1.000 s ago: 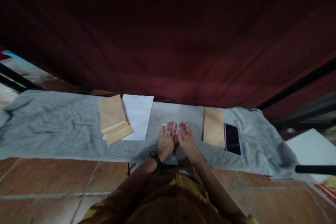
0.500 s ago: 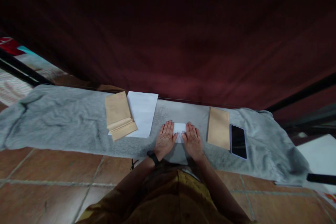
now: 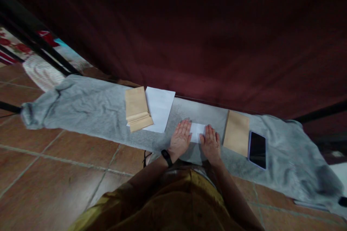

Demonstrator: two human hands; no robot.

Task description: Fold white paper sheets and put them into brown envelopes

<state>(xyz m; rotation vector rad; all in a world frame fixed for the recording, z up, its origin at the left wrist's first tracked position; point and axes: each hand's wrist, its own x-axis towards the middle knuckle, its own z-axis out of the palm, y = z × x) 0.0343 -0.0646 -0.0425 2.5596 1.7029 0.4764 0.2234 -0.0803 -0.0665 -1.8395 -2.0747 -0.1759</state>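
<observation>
A small folded sheet of white paper lies flat on a grey cloth in front of me. My left hand rests on its left end, palm down with the fingers stretched forward. On its right end lies my right hand, also flat with straight fingers. The two hands are apart, and the middle of the paper shows between them. Both ends of the paper are partly hidden under the fingers.
Left of my hands are brown envelopes overlapping white sheets. To the right lie a brown envelope stack and a phone. The grey cloth covers a narrow bench before a dark red curtain.
My head view has turned, so the bench appears tilted and shifted right. My hands have spread slightly apart along the paper, and the thumbs have drawn back from its middle.
</observation>
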